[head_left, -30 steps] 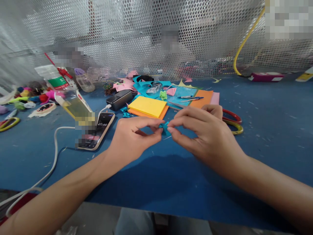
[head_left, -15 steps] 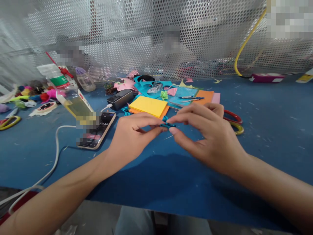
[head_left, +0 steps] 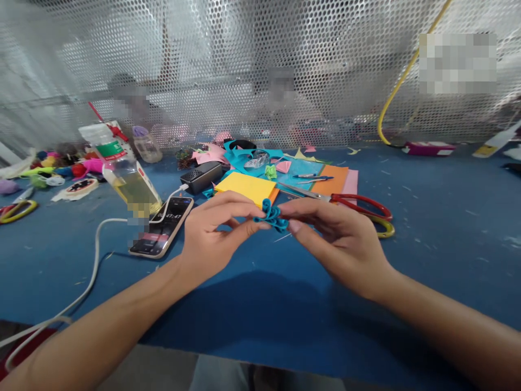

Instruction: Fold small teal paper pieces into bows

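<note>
Between my two hands is a small piece of teal folded felt or paper [head_left: 270,216], gathered into wavy pleats. My left hand [head_left: 222,225] pinches its left end between thumb and fingers. At its right end my right hand [head_left: 337,239] pinches it between thumb and forefinger, the other fingers curled behind. The piece is held above the blue table, in front of a stack of yellow sheets [head_left: 246,186]. A thin needle-like sliver [head_left: 281,238] shows just below it. Beyond my right hand lie scissors [head_left: 362,205] with red and yellow handles.
To the left are a phone [head_left: 163,228] with a white cable [head_left: 97,255], a tilted bottle [head_left: 130,182] and a black box [head_left: 202,177]. Coloured scraps [head_left: 244,155] and pens [head_left: 313,178] lie behind. A perforated metal screen [head_left: 334,70] borders the back; people sit beyond it.
The teal piece has been turned and spread, so more of its pleats show. My right hand has shifted slightly lower, uncovering the scissors' blades. The view has tilted a little.
</note>
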The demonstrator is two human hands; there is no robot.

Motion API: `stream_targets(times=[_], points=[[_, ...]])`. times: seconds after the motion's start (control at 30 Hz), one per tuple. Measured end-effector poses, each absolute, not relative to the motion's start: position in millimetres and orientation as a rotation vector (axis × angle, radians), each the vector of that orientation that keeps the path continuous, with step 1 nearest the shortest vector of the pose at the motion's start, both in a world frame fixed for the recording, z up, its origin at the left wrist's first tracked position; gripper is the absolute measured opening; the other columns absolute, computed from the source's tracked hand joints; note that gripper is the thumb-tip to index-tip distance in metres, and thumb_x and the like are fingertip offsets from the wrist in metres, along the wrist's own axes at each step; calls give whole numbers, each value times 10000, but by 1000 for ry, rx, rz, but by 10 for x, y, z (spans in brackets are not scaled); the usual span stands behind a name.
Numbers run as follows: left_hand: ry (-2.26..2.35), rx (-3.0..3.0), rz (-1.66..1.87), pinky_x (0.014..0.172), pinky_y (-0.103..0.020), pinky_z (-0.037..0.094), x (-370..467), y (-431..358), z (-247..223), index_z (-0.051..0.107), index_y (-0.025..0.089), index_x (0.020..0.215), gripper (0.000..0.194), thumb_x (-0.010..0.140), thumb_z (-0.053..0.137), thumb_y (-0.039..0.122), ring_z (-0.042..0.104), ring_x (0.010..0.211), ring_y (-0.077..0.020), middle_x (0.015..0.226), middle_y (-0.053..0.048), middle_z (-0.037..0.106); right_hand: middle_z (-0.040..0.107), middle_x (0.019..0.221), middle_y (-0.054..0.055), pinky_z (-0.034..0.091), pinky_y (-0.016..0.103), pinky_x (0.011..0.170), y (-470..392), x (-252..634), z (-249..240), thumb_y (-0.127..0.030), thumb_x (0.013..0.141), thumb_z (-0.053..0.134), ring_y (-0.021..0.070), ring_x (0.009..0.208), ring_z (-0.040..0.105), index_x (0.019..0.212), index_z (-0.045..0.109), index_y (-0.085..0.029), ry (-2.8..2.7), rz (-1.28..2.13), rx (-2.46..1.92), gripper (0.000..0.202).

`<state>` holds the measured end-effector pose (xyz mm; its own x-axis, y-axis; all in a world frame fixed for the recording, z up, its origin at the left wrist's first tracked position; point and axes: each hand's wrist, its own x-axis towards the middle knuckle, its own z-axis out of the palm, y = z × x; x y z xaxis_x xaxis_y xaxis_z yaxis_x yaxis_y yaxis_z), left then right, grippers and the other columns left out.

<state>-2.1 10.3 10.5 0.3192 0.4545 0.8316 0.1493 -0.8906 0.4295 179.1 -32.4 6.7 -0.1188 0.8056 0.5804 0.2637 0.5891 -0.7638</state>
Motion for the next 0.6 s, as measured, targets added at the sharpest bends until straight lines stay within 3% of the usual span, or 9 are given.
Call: stream_targets(times=[0.1,0.23,0.6], points=[[545,2354,1621,523,-185,516,-29,102,102,677,200,792,125,709,688,107,603,687,-107,770,-17,667,692,873,1,533,285,703,-309,1792,85,-261,814,572,155,801,642,902,641,-234,-1651,708,-887,115],[513,2413,1631,552,-187,518,-33,98,102,678,190,796,128,716,673,89,610,685,-106,767,-20,668,690,929,25,534,303,733,-260,1787,68,-361,792,601,169,851,647,931,625,-220,-1557,1044,-834,200],[444,2500,1597,550,-178,495,-37,105,86,666,159,820,155,715,656,45,601,672,-97,798,-40,666,662,988,23,521,282,789,-263,1762,43,-295,758,659,147,903,625,979,602,-223,-1471,1231,-799,240]])
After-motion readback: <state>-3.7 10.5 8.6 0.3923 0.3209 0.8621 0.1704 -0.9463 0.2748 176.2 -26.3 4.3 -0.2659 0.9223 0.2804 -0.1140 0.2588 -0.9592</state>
